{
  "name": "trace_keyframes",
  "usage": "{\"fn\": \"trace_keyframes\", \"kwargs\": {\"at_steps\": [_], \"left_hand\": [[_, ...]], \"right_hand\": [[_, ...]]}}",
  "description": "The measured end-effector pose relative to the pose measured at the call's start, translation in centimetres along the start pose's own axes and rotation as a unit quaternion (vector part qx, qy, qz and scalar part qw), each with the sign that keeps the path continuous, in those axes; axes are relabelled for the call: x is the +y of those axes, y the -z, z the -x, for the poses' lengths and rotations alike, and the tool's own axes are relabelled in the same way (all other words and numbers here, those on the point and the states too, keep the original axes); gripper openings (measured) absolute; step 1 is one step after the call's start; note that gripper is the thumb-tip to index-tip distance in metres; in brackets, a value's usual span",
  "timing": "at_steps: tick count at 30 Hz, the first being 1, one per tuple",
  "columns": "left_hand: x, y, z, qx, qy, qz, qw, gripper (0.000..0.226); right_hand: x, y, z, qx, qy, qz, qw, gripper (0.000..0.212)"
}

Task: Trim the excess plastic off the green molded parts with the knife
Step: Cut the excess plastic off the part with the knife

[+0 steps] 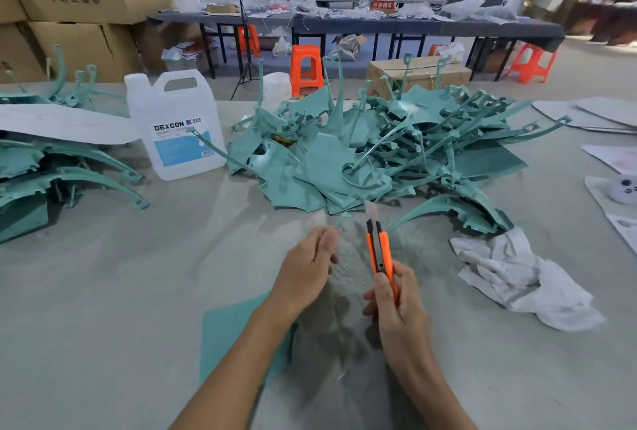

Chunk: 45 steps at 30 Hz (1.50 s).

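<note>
Blade out and pointing away from us, the orange utility knife (379, 247) stands upright in our right hand (396, 309), whose fingers wrap its lower handle. Our left hand (306, 264) is curled, pinching what looks like a thin green sliver (339, 224), though it is blurred. No whole part is in either hand. The green molded parts (379, 153) lie tangled just beyond the knife tip.

We judge this a pause between cuts. To do it well, we should drop the sliver on the shavings heap (348, 257) between our hands. We should keep the blade turned away while the left hand reaches, then take a part from the near edge of the pile. Each stroke should run shallow along the edge, away from the holding fingers.

By count we see:
- one knife
- one white DEXCON jug (175, 126)
- one crumpled white rag (517, 278)
- one flat green sheet (234, 333) under our left forearm
- two piles of green parts, the second pile (51, 171) being at far left

Single parts are too tangled to number. Behind us stand four orange stools, the nearest stool (305, 67) past the table (103, 291).
</note>
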State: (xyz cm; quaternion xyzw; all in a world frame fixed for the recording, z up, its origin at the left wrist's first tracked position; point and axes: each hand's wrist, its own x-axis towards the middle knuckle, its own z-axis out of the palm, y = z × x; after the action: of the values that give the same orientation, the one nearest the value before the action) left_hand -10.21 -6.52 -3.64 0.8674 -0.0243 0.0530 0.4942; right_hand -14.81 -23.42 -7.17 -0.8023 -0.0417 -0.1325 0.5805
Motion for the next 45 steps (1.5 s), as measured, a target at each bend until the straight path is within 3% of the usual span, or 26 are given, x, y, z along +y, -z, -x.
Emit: {"fn": "trace_keyframes", "kwargs": {"at_steps": [7, 16, 27, 33, 45], "left_hand": [[-1.0, -0.8, -1.1, 0.007, -0.009, 0.001, 1.0, 0.059], [-1.2, -0.8, -1.1, -0.003, -0.019, -0.005, 1.0, 0.052], [-1.8, -0.9, -1.3, 0.001, -0.035, -0.006, 0.999, 0.042], [-1.8, -0.8, -1.3, 0.013, -0.036, 0.005, 0.999, 0.047], [-1.5, -0.6, -1.1, 0.013, -0.034, 0.005, 0.999, 0.047]], "right_hand": [[0.5, -0.3, 0.1, -0.015, 0.03, 0.045, 0.998, 0.04], [0.2, 0.0, -0.2, 0.012, -0.008, 0.053, 0.998, 0.028], [-0.2, 0.0, 0.2, -0.021, 0.029, 0.075, 0.997, 0.023], [-0.1, -0.1, -0.1, 0.006, -0.013, 0.066, 0.998, 0.022], [-0.5, 0.2, 0.1, -0.018, 0.006, 0.053, 0.998, 0.021]]}}
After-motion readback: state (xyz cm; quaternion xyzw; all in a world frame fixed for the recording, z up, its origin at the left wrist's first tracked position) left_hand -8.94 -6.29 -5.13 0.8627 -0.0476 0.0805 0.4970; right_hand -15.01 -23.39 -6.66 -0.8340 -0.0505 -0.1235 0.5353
